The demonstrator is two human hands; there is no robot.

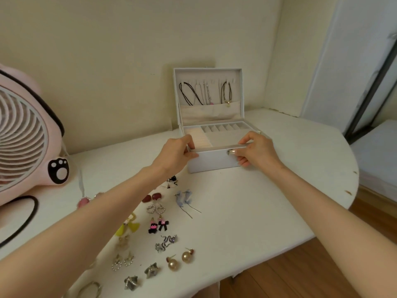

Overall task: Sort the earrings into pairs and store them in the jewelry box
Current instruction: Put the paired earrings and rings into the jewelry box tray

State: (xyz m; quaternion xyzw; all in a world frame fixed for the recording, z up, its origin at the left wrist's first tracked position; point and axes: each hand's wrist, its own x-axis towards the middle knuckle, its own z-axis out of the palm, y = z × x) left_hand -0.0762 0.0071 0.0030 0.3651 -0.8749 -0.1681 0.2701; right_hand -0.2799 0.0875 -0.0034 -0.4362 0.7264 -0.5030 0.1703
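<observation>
Both hands are gripping the box (211,161) at its near edge: the left hand (175,154) is pinching the near-left corner, thumb on the front face and fingers over the rim, while the right hand (256,151) is closing on the near-right corner beside the metal clasp (231,152). The box is standing open at the far middle of the table (247,211), its lid (208,93) upright and holding necklaces, its tray compartments showing no earrings. The earrings (154,229) are lying already laid out in pairs in rows near the left forearm, well apart from the box; the pearl pair (180,259) is sitting nearest. Judged step: positioning or steadying the box before loading. To do this well, the hands should be keeping the base flat and sliding it rather than lifting, so the lid is not swinging shut, and should be stopping short of the paired rows so that no pair is being scattered.
</observation>
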